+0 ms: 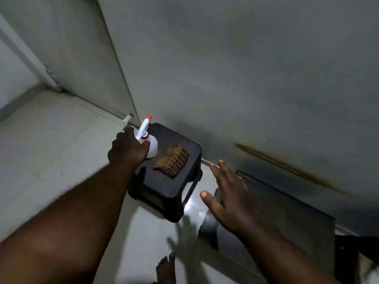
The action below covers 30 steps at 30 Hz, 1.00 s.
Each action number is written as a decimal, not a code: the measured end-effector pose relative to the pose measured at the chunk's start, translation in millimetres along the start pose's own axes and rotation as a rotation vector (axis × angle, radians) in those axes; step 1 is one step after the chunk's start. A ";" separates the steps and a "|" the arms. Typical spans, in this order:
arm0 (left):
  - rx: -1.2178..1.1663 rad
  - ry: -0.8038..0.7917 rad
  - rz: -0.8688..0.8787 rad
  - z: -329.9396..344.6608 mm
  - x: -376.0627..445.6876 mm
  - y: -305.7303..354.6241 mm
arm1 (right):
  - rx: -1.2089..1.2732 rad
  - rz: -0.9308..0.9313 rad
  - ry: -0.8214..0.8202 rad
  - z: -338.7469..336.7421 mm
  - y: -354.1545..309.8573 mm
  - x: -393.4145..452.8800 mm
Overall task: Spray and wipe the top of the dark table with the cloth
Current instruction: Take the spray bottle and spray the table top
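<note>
A small dark table with a textured top stands on the pale floor against the wall. A folded brown cloth lies on the middle of its top. A white spray bottle with a red-tipped nozzle stands at the table's far left corner. My left hand is wrapped around the bottle's neck, just under the trigger head. My right hand hovers to the right of the table with its fingers spread and nothing in it.
A grey wall rises right behind the table, with a brown streak low on it. A door and a small white doorstop are at the left. A dark flat panel lies right of the table. A bare foot shows at the bottom.
</note>
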<state>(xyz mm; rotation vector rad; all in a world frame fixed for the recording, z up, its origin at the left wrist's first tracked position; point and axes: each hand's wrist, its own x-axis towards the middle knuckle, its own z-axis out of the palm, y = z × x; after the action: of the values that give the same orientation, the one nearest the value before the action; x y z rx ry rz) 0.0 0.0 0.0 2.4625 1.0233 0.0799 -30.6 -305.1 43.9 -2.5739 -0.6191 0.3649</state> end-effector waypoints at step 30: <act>-0.212 0.148 0.482 57.4 -140.6 72.2 | 0.228 -0.146 0.344 127.9 85.1 -2.0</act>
<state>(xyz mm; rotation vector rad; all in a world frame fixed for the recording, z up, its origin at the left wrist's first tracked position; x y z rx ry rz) -40.9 -163.1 -1.7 2.4755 0.4272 0.5040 -46.9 -325.2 -107.6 -2.2827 -0.5953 -0.0550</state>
